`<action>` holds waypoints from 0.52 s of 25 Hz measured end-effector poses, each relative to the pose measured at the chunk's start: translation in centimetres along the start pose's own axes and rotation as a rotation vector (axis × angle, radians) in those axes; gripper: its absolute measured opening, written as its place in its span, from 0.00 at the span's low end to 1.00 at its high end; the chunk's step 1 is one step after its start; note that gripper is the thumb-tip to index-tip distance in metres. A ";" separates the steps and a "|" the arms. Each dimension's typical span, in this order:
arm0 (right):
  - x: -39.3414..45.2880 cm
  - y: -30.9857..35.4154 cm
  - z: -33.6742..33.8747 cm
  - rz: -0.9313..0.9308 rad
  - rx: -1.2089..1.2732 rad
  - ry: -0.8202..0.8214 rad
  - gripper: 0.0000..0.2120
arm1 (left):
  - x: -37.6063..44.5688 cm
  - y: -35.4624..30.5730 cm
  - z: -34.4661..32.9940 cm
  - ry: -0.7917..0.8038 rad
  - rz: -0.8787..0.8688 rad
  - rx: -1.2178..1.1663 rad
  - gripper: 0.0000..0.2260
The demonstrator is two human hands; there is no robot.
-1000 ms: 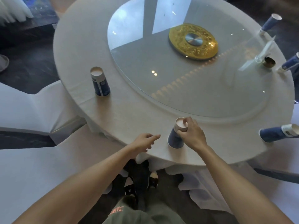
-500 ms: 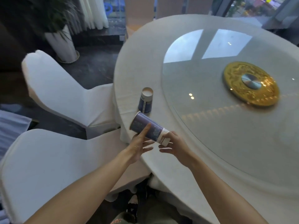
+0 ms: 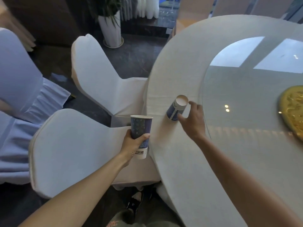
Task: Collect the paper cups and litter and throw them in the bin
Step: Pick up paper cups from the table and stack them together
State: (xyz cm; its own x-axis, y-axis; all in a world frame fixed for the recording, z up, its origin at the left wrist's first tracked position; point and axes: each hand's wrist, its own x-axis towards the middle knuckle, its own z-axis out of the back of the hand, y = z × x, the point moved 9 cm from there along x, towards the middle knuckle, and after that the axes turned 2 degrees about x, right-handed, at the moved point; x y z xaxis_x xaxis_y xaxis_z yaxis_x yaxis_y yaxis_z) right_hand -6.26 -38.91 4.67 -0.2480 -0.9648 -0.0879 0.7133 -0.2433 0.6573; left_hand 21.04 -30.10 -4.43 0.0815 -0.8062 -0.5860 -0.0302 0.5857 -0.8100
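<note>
My left hand (image 3: 132,145) grips a tall blue paper cup (image 3: 141,128), mouth up, just off the table's left edge above a chair seat. A second blue paper cup (image 3: 175,109) stands upside down on the white tablecloth (image 3: 180,161), its white base facing up. My right hand (image 3: 194,122) reaches over the table and wraps this cup from the right, thumb low on its side and forefinger at its top rim. No bin is in view.
A glass turntable (image 3: 246,115) with a gold centre disc (image 3: 293,110) covers the table's middle. Two white-covered chairs (image 3: 101,82) (image 3: 73,145) stand close at the table's left, another covered chair (image 3: 19,95) farther left. A potted plant (image 3: 111,30) stands on the dark floor.
The first cup passed from my right hand to my left and now stands mouth up. My right hand moved forward onto the upside-down cup. The view swung left.
</note>
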 end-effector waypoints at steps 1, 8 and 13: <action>1.2 0.6 -0.2 0.057 -0.070 0.001 0.36 | -0.2 0.4 0.4 -0.007 0.005 0.022 0.24; 5.9 3.1 -5.7 0.447 -0.907 0.307 0.45 | -1.4 3.0 1.2 0.059 0.039 0.198 0.25; 5.3 2.0 -5.4 0.409 -1.053 0.263 0.27 | -1.6 3.3 0.8 0.096 0.028 0.240 0.24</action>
State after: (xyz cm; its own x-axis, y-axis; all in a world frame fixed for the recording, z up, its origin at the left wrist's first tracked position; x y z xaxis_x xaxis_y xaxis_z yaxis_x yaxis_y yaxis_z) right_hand -2.59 -45.00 1.43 0.1829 -0.9517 -0.2466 0.9318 0.2478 -0.2652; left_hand 21.60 -26.86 -6.12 -0.0115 -0.7867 -0.6173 0.2072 0.6020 -0.7711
